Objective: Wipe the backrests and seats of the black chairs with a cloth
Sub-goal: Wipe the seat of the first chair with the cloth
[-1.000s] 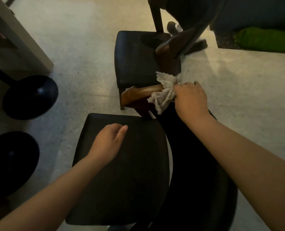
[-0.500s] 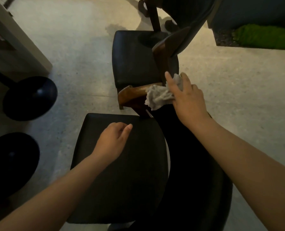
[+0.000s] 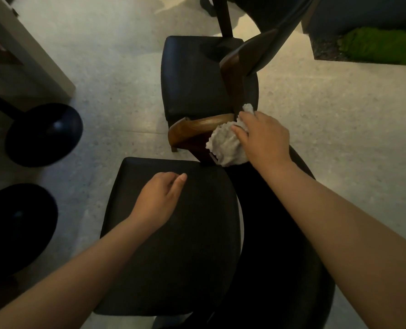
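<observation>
Two black chairs stand in a row below me. The near chair's black seat [image 3: 173,233] fills the lower middle, and its dark backrest [image 3: 275,233] runs down the right with a brown wooden top edge [image 3: 197,129]. My right hand [image 3: 266,141] grips a crumpled white cloth [image 3: 225,146] against the top of that backrest. My left hand [image 3: 159,198] rests on the near seat with loosely curled fingers, holding nothing. The far chair's seat [image 3: 192,79] lies beyond, with its own backrest [image 3: 256,53] at the right.
Two round black table bases [image 3: 45,134] [image 3: 14,229] sit on the pale floor at the left, under a light table edge [image 3: 28,46]. A dark planter with green moss [image 3: 375,43] is at the upper right. Another chair leg [image 3: 223,17] stands at the top.
My right hand has slid the cloth a little down and toward me along the backrest top, and its fingers now curl over the cloth. My left hand has barely moved on the seat.
</observation>
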`<state>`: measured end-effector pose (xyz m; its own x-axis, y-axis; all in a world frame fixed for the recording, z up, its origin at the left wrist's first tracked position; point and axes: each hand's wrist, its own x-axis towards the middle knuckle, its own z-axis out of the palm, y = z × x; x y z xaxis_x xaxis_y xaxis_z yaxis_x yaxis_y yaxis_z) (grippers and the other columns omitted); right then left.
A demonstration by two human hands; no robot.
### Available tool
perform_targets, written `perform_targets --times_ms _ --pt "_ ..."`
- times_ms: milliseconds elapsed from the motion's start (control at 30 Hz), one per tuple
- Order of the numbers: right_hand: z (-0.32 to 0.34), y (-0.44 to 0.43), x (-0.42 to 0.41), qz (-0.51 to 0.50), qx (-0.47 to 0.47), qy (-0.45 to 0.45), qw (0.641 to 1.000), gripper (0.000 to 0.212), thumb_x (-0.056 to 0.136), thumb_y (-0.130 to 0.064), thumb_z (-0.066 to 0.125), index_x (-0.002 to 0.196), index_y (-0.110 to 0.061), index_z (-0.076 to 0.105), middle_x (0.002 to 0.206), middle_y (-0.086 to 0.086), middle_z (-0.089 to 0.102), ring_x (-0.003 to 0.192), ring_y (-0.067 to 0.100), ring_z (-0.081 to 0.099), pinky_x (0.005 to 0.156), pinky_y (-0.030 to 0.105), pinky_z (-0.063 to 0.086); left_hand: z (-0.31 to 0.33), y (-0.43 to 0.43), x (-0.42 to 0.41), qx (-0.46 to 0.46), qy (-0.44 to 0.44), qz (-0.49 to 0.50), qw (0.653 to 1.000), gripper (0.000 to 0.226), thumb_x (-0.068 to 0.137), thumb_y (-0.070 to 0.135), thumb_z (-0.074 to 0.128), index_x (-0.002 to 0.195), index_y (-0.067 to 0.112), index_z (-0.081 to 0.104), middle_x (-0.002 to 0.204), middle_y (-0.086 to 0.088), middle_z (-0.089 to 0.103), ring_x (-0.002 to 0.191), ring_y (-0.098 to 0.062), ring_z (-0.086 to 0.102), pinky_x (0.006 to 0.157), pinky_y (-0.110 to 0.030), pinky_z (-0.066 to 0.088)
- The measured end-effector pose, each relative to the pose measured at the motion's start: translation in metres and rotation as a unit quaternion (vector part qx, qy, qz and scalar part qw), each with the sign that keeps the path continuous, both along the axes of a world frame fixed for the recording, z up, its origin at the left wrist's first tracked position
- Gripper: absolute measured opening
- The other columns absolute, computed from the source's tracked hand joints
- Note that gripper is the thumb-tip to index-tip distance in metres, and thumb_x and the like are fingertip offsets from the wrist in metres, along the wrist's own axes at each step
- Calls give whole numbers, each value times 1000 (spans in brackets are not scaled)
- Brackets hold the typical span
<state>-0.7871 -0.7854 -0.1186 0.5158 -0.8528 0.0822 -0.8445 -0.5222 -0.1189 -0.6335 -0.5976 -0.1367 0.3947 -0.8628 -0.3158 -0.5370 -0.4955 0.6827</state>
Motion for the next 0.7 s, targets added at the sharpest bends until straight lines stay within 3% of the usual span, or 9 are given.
perform_targets --times_ms 200,400,700 --pt "1 0 -9 43 -13 39 998 62 97 -51 45 148 -20 32 131 9 52 115 24 53 78 30 42 -3 -1 -2 1 -1 -3 1000 36 99 45 38 99 17 61 86 -6 59 75 -16 58 68 -32 48" --pt "5 6 -26 19 1 22 1000 54 101 -44 41 146 -15 37 126 12 55 107 27 56 72 30 34 6 -6 -9 -8 0 -9 1000 38 99 46 37 103 17 62 95 -6 60 86 -16 59 79 -38 52" --pt "10 43 -79 -91 22 -7 996 47 100 -41 41 137 -13 46 115 14 60 96 30 60 67 32 34 20 -2 -31 -16 37 -60 997 25 100 41 41 100 25 59 79 -2 59 69 -12 58 62 -25 46"
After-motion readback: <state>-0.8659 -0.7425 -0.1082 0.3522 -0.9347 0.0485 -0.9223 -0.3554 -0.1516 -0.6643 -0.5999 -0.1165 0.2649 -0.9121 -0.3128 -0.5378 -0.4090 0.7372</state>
